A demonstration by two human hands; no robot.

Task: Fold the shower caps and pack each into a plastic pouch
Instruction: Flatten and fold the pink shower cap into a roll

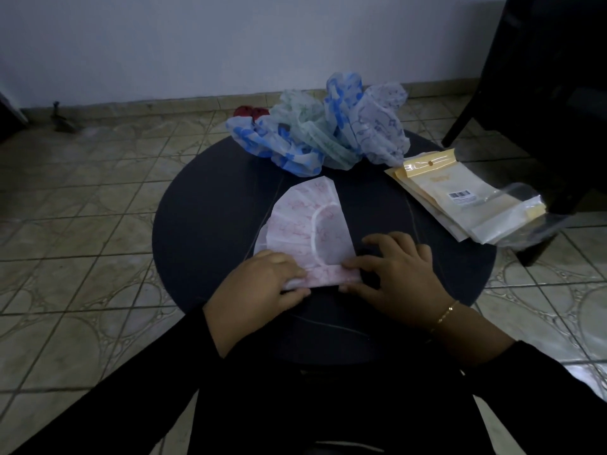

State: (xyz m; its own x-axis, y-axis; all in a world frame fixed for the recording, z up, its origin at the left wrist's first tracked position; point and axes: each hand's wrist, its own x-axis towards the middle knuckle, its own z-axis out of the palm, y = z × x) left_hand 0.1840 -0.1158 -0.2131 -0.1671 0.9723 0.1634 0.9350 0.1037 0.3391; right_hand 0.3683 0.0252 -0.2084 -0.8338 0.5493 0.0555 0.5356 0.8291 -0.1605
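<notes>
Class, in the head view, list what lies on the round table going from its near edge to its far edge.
Hands, left and right → pink shower cap → pile of loose shower caps.

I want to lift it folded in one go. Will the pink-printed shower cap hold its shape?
Probably not. The pink-printed plastic shower cap looks thin and floppy, lying flat in soft pleats. Its folded near edge stays down only under the left hand and right hand, so it may spring open.
</notes>
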